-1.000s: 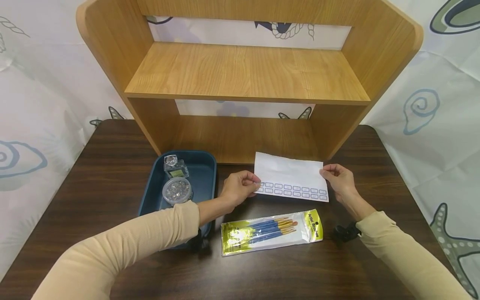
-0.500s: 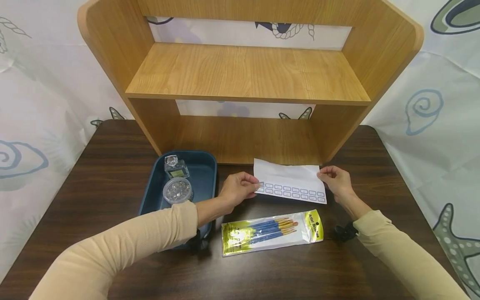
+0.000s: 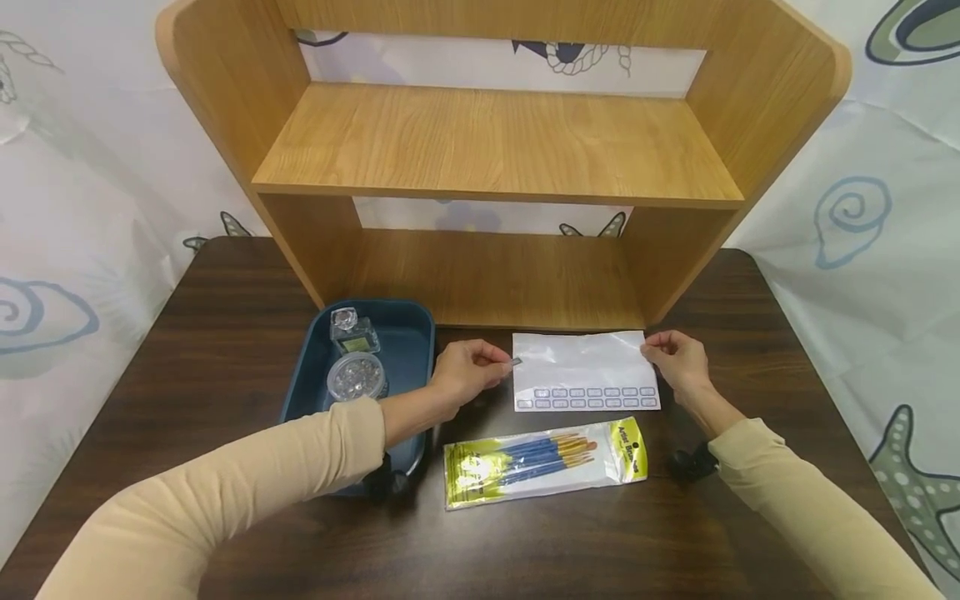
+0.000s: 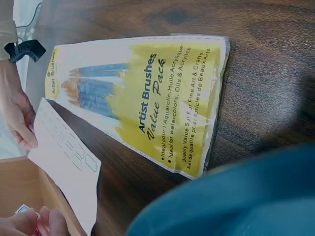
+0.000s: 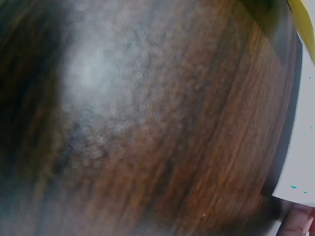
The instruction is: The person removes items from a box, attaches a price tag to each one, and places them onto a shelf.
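Note:
Between thumb and fingertips my left hand [image 3: 468, 372] pinches a small label [image 3: 516, 362], just off the sheet's left edge. The left wrist view also shows this label [image 4: 22, 209], white with a dark outline. My right hand [image 3: 681, 367] pinches the upper right edge of the white label sheet [image 3: 581, 360]. Two rows of small blue-outlined labels run along the sheet's lower edge, with a gap at the upper row's left end. Below the sheet lies a clear pack of artist brushes [image 3: 546, 462], blue-handled, with yellow printing.
On the left stands a dark blue tray [image 3: 408, 350] with a glass bottle [image 3: 354, 335] and a round clear jar [image 3: 356, 377] of silvery bits. A wooden shelf unit [image 3: 495, 137] rises at the back of the dark wooden table [image 3: 525, 550].
My left hand has come away from the sheet, moving slightly left with one label between its fingertips. The sheet, still gripped by my right hand, has levelled out and lies flatter.

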Demonstrator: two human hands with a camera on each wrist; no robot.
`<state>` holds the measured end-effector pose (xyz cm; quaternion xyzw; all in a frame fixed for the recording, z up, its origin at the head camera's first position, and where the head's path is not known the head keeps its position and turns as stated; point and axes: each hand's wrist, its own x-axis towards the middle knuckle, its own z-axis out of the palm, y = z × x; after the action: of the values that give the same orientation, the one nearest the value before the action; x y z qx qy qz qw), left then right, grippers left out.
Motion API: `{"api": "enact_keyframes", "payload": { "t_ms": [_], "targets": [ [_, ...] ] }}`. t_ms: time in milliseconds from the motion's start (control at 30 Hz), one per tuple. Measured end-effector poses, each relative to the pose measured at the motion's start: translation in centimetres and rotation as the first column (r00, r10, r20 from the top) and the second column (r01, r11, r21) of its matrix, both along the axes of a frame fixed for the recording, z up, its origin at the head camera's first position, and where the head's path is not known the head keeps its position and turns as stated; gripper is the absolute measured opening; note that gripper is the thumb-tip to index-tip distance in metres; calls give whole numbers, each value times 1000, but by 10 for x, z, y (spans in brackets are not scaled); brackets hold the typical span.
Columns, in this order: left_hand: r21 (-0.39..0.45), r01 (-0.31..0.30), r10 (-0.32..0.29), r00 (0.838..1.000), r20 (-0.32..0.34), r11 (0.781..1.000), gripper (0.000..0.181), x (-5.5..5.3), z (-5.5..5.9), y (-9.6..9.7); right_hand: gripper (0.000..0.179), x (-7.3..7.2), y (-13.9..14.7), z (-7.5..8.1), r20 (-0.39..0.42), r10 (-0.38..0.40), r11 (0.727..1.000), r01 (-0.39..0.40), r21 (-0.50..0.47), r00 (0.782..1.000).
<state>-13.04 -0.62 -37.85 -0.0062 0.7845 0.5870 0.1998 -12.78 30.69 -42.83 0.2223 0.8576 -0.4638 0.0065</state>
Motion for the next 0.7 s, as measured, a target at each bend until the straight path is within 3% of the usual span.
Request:
{"api": "enact_keyframes", "payload": {
  "t_ms": [200,333,400,467,533,633,700],
  "targets": [
    [72,49,-53,997,52,996,11,12,6,-4,30,5,0,2,-14,59,998,-59,35,998],
    [88,100,-108,990,86,991,11,24,12,-5,27,12,-4,12,-93,93,994,-87,67,991],
    [77,140,-146,985,90,987,10,31,12,-6,22,19,-13,18,-144,148,987,-136,89,979],
    [56,180,-185,978,97,982,9,38,10,-6,17,28,-26,23,-175,244,968,-227,111,954],
    [32,216,-218,970,108,976,8,42,7,-5,12,38,-43,27,-196,366,930,-351,108,910],
    [-13,258,-253,957,140,966,8,46,2,-3,10,54,-70,29,-169,532,845,-534,40,829],
    [-40,285,-276,949,156,958,7,47,-1,-2,11,63,-87,28,-143,603,792,-611,-13,785]
  ]
}}
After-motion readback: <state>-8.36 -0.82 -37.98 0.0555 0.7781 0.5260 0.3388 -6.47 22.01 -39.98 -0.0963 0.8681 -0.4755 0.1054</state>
